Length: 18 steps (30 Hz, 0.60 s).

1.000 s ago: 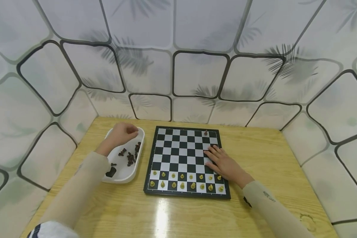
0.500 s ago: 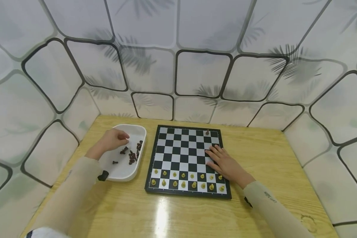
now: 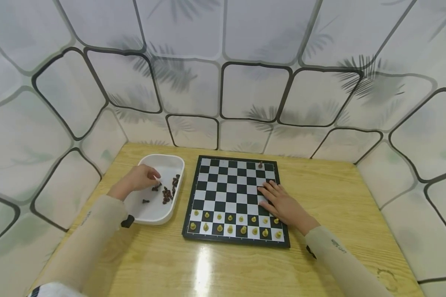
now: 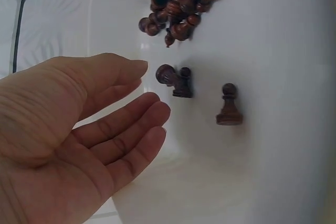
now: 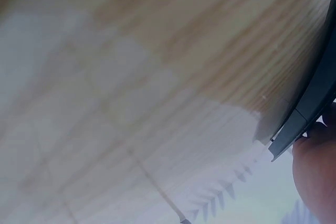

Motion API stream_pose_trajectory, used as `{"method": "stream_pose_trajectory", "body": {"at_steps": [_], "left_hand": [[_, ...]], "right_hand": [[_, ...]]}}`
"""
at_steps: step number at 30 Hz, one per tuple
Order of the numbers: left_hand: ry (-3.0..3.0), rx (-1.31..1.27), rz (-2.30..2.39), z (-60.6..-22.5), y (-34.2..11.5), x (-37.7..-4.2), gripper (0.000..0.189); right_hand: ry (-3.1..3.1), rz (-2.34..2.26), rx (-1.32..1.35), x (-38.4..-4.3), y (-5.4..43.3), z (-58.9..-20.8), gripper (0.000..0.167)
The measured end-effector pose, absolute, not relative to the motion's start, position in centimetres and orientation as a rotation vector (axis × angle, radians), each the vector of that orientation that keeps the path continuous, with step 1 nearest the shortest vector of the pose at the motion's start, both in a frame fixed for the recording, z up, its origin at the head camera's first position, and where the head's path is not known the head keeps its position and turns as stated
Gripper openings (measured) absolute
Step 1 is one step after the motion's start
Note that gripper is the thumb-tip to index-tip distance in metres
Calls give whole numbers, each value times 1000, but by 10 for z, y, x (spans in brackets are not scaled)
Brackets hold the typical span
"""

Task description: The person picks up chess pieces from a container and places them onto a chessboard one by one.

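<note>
My left hand (image 3: 139, 178) is over the white tray (image 3: 158, 221), left of the chessboard. In the left wrist view the thumb and fingers of the left hand (image 4: 89, 124) are apart, with nothing between them. Just beyond the fingertips lie dark brown chess pieces (image 4: 176, 82), and a lone pawn (image 4: 229, 106) stands out to their right. My right hand (image 3: 282, 204) rests spread on the right side of the chessboard (image 3: 223, 196). The right wrist view shows only part of that hand (image 5: 315, 177) by the board's dark edge (image 5: 304, 108).
Two rows of yellow chess pieces (image 3: 230, 218) stand along the board's near side. One dark piece (image 3: 260, 165) is at its far right. More brown pieces (image 3: 167, 195) lie heaped in the tray. A patterned wall (image 3: 245, 136) rises behind the wooden table (image 3: 319, 181).
The left hand has moved back left and lower over the tray, toward the loose dark pieces. The right hand stays on the board. The view has shifted slightly.
</note>
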<state>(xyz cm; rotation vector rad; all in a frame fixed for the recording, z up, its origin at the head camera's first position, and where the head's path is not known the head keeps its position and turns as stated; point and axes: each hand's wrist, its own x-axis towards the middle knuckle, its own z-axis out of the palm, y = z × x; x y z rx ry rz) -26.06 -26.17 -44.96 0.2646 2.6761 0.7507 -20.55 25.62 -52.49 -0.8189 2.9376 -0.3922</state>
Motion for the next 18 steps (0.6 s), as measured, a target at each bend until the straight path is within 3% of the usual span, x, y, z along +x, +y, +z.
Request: {"method": "stream_pose_trajectory", "body": {"at_steps": [11, 18], "left_hand": [[2698, 317, 736, -465, -261, -258, 28], [2742, 320, 710, -471, -260, -258, 12]], "right_hand": [[2943, -392, -825, -207, 257, -528, 63], [2948, -389, -838, -207, 257, -529, 63]]}}
